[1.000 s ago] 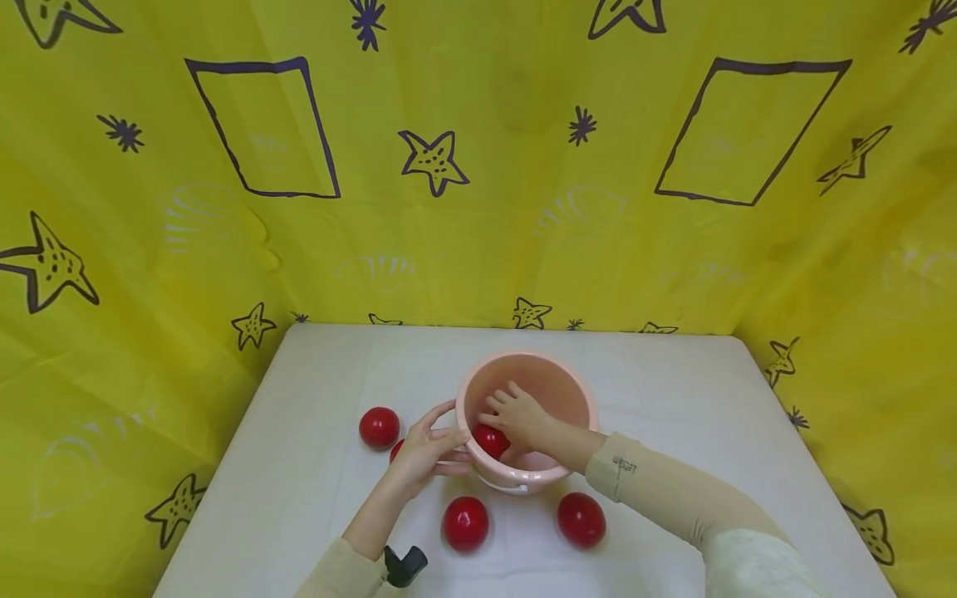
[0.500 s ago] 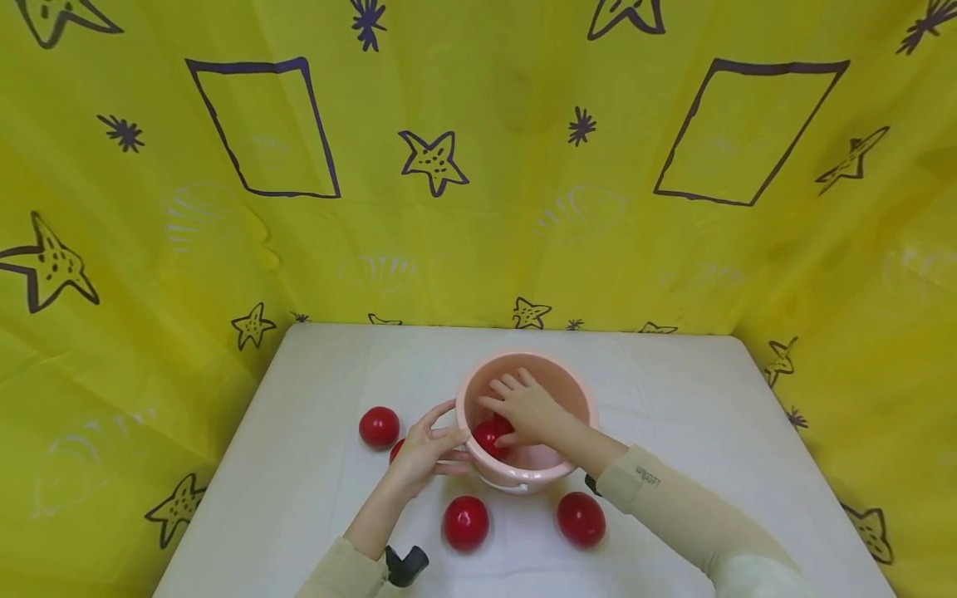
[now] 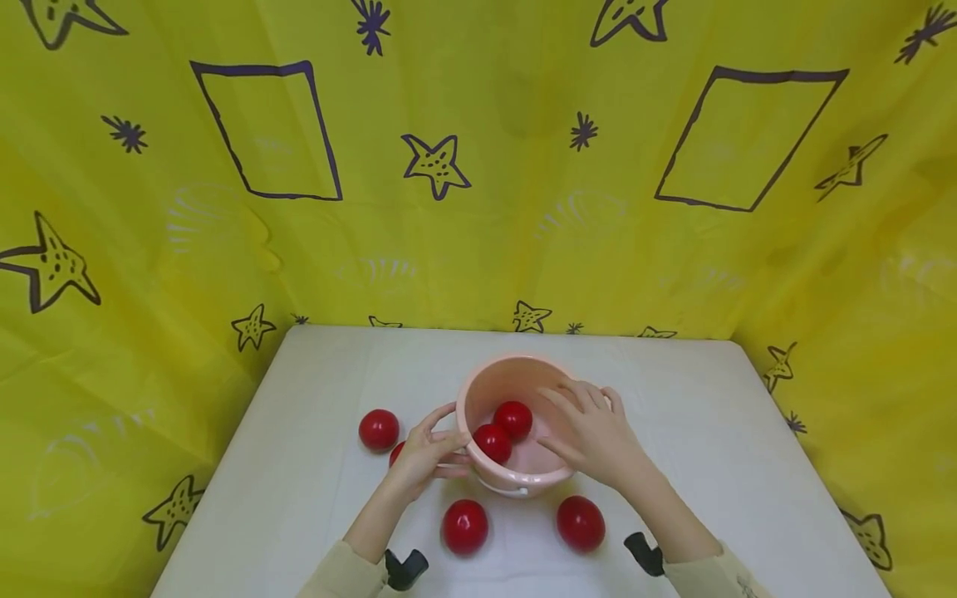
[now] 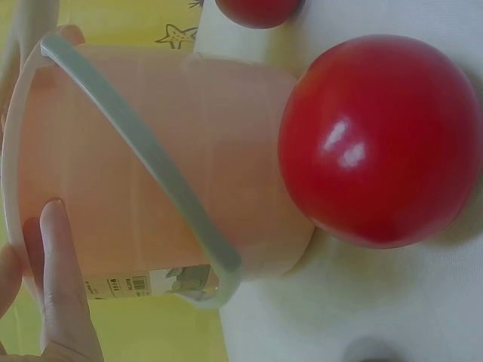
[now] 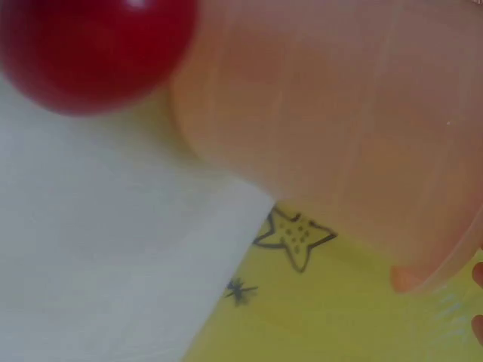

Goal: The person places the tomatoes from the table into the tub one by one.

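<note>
A pink bucket [image 3: 516,480] with a pale handle [image 4: 151,154] stands upright on the white-covered table. My left hand [image 3: 424,455] holds its left rim, thumb at the edge and fingers along the outer wall. Two glossy red balls [image 3: 493,443] [image 3: 513,420] lie inside on the bottom. My right hand [image 3: 601,432] is over the right rim with fingers spread and nothing in them. In the left wrist view, a finger [image 4: 60,264] lies along the bucket's wall. The right wrist view shows mostly the bucket's side [image 5: 324,98], with only fingertips at the right edge.
Several more red balls lie outside the bucket: one at the left [image 3: 379,430], one partly hidden behind the left hand [image 3: 396,453], and two in front [image 3: 464,527] [image 3: 581,524]. Yellow patterned curtain [image 3: 508,208] surrounds the table's back and sides.
My right hand has come up out of the bucket and moved right to its rim, uncovering a second red ball inside. The left hand keeps its place on the rim.
</note>
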Tool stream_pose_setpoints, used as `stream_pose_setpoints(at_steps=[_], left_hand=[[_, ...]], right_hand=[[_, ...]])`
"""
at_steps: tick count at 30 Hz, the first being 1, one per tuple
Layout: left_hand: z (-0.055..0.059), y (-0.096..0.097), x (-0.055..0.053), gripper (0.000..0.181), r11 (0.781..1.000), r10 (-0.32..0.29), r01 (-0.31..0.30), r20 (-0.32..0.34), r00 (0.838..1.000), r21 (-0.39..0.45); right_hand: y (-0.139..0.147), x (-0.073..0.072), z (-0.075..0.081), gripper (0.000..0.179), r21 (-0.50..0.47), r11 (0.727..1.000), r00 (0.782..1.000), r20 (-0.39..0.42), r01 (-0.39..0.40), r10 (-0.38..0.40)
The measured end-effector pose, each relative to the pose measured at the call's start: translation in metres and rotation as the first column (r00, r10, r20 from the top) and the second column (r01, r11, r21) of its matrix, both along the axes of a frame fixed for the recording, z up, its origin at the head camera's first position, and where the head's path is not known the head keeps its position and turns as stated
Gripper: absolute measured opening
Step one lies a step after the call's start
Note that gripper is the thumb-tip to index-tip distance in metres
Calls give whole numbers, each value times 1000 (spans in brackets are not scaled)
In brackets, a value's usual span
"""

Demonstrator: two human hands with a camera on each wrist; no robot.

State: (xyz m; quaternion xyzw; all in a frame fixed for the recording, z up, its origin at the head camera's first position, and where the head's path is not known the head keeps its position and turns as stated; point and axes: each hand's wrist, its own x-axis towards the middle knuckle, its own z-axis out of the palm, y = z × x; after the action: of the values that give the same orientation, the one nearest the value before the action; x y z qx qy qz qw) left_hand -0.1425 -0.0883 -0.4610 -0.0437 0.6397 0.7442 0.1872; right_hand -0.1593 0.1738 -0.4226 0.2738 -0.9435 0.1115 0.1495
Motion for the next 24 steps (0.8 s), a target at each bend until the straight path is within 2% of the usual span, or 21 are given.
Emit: stream_pose_setpoints(at_steps=[5, 9, 16, 20, 24], left_hand=[[1, 0, 1, 67, 1000, 9, -9, 12, 1000, -4], [2, 1, 0, 65, 1000, 12, -12, 7, 1000, -13], [1, 1, 1, 67, 1000, 10, -10, 8, 1000, -18], [1, 0, 0, 67, 1000, 12, -12, 4, 1000, -8], [1, 1, 0, 65, 1000, 13, -13, 5, 1000, -9]], right_hand=[[24, 20, -13, 65, -75, 994, 996, -12, 86, -87], [38, 34, -24, 64, -146, 977, 987, -5, 156, -159], [46, 58, -64, 72, -268, 941, 978, 31, 207, -206], [43, 69, -87, 73, -228, 946, 973, 71, 232, -221], [40, 77, -103, 77, -113, 954, 949, 186, 279, -255]])
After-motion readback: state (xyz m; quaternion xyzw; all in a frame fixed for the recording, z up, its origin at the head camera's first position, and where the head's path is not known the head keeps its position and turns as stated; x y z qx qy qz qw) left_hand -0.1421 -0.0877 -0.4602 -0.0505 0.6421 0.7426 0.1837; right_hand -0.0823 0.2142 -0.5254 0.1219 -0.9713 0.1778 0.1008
